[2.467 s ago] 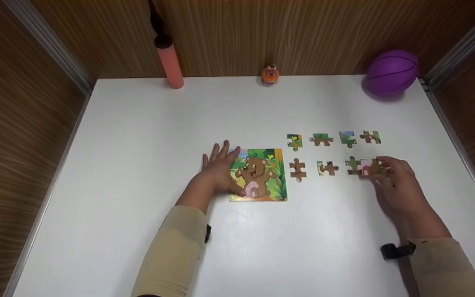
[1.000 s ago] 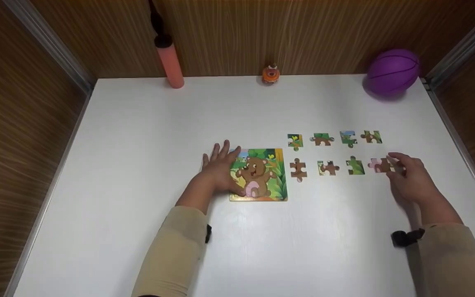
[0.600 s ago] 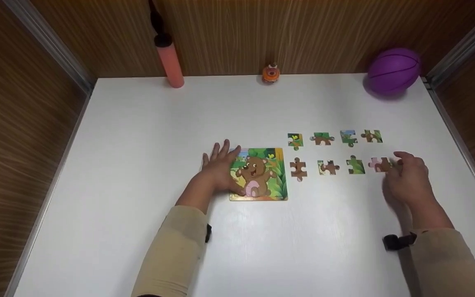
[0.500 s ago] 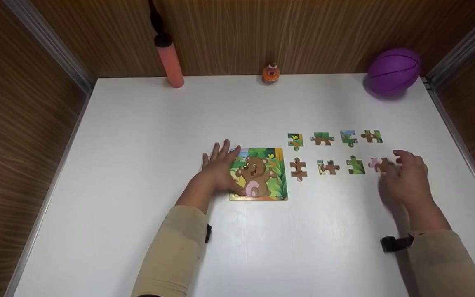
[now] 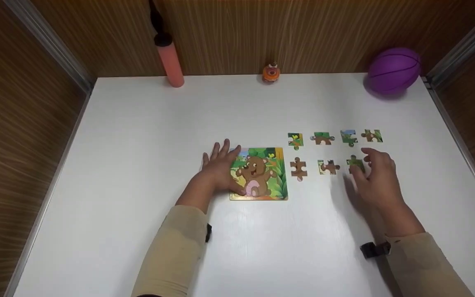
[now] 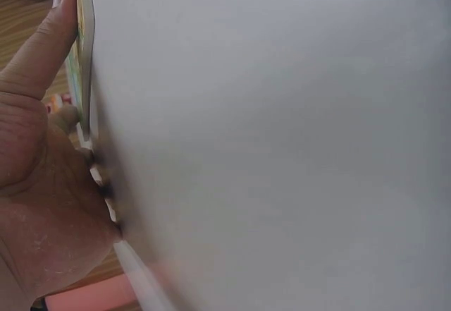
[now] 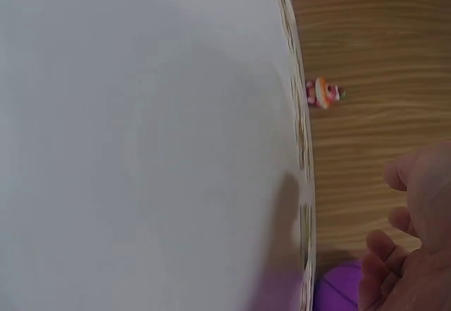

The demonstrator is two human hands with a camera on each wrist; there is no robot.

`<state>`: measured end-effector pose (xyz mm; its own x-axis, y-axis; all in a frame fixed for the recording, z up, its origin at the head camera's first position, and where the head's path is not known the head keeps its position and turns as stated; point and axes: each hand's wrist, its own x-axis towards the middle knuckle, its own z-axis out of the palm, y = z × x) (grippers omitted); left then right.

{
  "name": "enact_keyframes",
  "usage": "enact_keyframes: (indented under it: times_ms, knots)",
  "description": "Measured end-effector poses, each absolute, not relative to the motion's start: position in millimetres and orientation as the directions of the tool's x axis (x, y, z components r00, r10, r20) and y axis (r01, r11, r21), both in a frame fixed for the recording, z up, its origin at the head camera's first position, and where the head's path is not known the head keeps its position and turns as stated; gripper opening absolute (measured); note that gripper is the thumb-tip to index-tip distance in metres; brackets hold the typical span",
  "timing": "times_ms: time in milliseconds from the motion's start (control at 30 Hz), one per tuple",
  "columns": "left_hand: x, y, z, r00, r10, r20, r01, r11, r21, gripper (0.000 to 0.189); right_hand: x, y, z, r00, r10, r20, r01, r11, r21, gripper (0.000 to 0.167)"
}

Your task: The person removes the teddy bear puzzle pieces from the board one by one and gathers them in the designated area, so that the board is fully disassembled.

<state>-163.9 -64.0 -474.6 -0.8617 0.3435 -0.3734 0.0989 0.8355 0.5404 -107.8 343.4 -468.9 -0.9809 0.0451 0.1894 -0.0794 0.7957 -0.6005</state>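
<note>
A square bear puzzle board lies on the white table, its full picture showing. My left hand rests along the board's left edge, fingers spread and straight, thumb on the lower left of the picture. Right of the board lie loose jigsaw pieces in two rows. Over the lower row, my right hand hovers with thumb and index finger apart. Its thumb overlaps a green jigsaw piece in the head view; the pink and brown piece is hidden behind this hand. In the right wrist view the fingers curl loosely around nothing.
The upper row holds a yellow-bird piece, a bear-head piece, a blue-sky piece and a paw piece. Along the back wall stand a coral pump, a small orange toy and a purple ball.
My right hand slid the pink and brown piece rightward off the green piece, let go of it, then moved left over the green piece. The left hand has stayed still.
</note>
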Motion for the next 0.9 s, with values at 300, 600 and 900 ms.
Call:
enact_keyframes:
  times_ms: [300,600,900]
  knots:
    - [-164,-63,-474,-0.861,0.336,-0.381,0.093,0.842,0.532,0.138,-109,314,-471,-0.980,-0.012,0.197,-0.135,0.770,-0.624,0.052]
    - [-164,-63,-473,-0.863,0.340,-0.374,0.093,0.834,0.543,0.137,-112,289,-475,-0.974,-0.063,0.218,-0.188,0.760,-0.622,0.047]
    - [-165,-61,-474,-0.862,0.337,-0.378,0.096,0.842,0.531,0.137,-113,265,-475,-0.976,-0.127,0.178,-0.210,0.776,-0.594,0.047]
